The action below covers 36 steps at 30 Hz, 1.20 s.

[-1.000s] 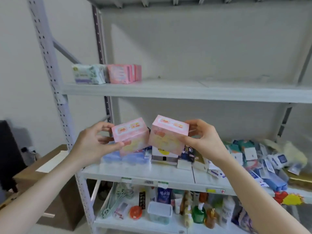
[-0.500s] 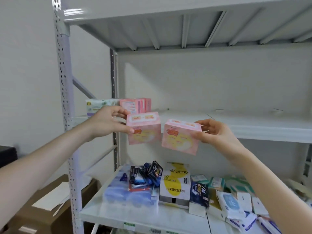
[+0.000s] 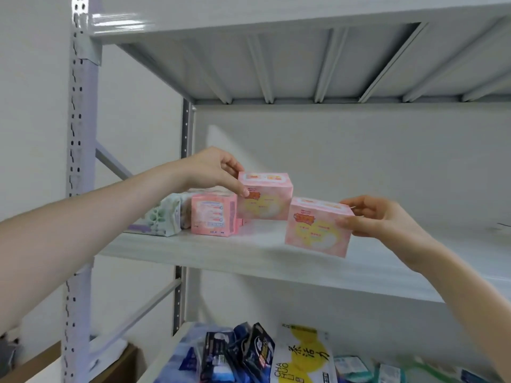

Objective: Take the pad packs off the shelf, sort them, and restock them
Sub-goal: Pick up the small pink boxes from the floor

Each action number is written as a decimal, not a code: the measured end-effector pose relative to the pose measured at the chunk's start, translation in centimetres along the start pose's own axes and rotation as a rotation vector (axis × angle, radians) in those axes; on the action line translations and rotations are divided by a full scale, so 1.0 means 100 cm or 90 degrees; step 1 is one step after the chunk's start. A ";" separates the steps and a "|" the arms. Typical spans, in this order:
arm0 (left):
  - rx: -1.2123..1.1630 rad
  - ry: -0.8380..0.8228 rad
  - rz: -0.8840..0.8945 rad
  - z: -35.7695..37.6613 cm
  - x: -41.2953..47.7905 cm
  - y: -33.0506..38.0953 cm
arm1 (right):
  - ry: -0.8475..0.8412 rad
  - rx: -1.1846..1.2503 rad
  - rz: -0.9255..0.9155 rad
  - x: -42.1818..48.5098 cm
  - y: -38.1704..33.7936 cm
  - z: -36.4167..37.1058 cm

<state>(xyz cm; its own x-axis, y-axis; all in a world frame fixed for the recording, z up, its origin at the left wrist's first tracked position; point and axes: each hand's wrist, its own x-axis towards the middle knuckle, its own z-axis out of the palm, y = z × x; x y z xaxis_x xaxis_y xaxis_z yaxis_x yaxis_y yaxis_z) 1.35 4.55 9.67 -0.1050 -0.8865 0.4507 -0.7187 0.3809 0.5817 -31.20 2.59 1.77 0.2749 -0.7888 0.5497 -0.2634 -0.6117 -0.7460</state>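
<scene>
Left hand (image 3: 214, 172) pinches a pink pack (image 3: 265, 196) by its top corner, arm outstretched, over the shelf (image 3: 193, 252) | right hand (image 3: 387, 217) grips a second pink pack (image 3: 318, 226), tilted, at the shelf's front | shelved: one pink pack (image 3: 214, 217), possibly more behind; one pale pack (image 3: 163, 218)

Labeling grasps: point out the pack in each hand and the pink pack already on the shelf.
Left-hand pack (image 3: 264, 200), head view, front face.
Right-hand pack (image 3: 315, 230), head view, front face.
Shelved pink pack (image 3: 213, 214), head view, printed end face.
</scene>
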 end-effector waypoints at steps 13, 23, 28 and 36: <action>0.086 -0.119 0.031 0.014 0.165 -0.063 | 0.018 -0.005 0.042 0.100 0.056 0.011; 0.136 -0.185 -0.019 0.044 0.251 -0.115 | -0.127 -0.162 0.132 0.174 0.074 0.007; 0.163 -0.197 -0.031 0.052 0.275 -0.128 | -0.163 -0.190 0.159 0.204 0.085 0.013; 0.267 -0.242 -0.009 0.067 0.290 -0.137 | -0.210 -0.200 0.201 0.232 0.110 0.025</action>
<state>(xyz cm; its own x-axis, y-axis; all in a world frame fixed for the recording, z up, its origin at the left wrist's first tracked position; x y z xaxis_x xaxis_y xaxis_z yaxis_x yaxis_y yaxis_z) 3.59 -28.09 10.23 -0.2783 -0.9524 0.1243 -0.9250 0.3006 0.2324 -25.41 -22.24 5.38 0.3996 -0.9070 0.1332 -0.6290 -0.3769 -0.6799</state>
